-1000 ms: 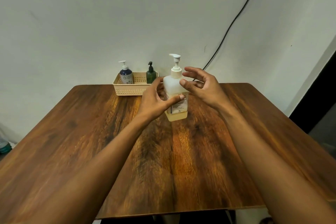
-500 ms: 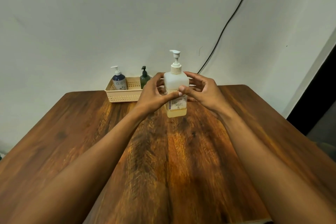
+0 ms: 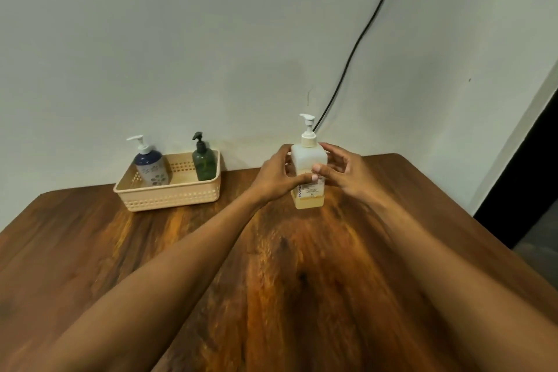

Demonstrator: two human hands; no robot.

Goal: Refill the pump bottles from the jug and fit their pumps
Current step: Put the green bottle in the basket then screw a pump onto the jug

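Note:
A square translucent pump bottle (image 3: 308, 160) with a white pump and a little yellow liquid at its bottom stands upright on the wooden table (image 3: 287, 281), near the far edge. My left hand (image 3: 276, 177) grips its left side, thumb across the label. My right hand (image 3: 344, 170) holds its right side, thumb on the front. A beige basket (image 3: 169, 193) at the back left holds a blue flowered pump bottle (image 3: 151, 167) and a dark green pump bottle (image 3: 203, 160), both with pumps on. No jug is in view.
The table stands against a pale wall (image 3: 211, 39). A black cable (image 3: 359, 39) runs down the wall behind the held bottle. A dark opening (image 3: 525, 190) lies past the table's right edge.
My right hand closed in from the pump collar onto the bottle's right side. The bottle, held in both hands, now sits farther from the basket, toward the right; my view swung left.

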